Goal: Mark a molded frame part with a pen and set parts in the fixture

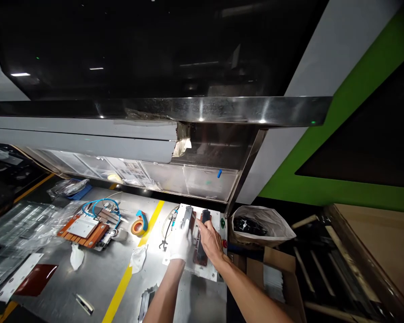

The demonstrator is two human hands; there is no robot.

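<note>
Both hands work at a white rectangular fixture plate (212, 219) lying on the grey sheet-metal bench (97, 273), just right of its yellow painted stripe (134, 264). The left hand (181, 240), in a white glove, lies flat with fingers spread over the plate's left half, near a grey metal bar (187, 214); it presses rather than grips. The bare right hand (211, 241) rests over a long black block (202, 235) seated on a brown backing strip (202, 260), fingers curled around it; whether the grip is fully closed cannot be told.

Judged from the layout, the two bars already sit in place on the plate and seating or alignment is under way; no fastening is visible.

To the left lie a copper-coloured finned plate with blue tubing (84, 229), an orange-and-blue tape roll (138, 225) and crumpled white cloths (138, 258). To the right stands a clear plastic bag of dark parts (261, 224).
</note>
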